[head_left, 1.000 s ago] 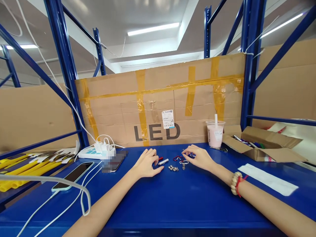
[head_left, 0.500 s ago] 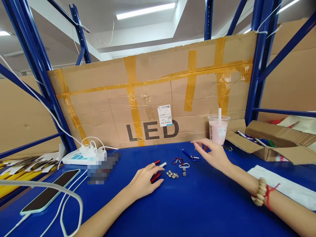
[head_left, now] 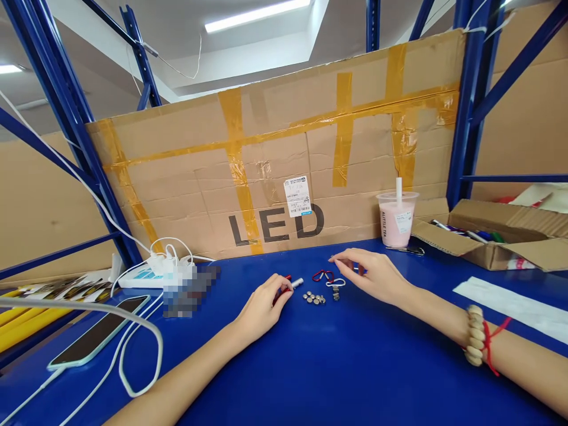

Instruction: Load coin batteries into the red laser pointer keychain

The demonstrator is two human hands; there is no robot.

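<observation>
The left hand [head_left: 260, 307] is now drawn narrower around a red pen [head_left: 280, 292], left of the silver discs [head_left: 316, 300]; a pinch seems formed, but firmness cannot be told. The right hand [head_left: 371, 276] is brought nearer the red clip [head_left: 329, 276], its fingers slightly parted, nothing visibly held.

Blue metal racking [head_left: 465, 142] and taped cardboard [head_left: 284, 163] suggest a storeroom or workshop.
</observation>
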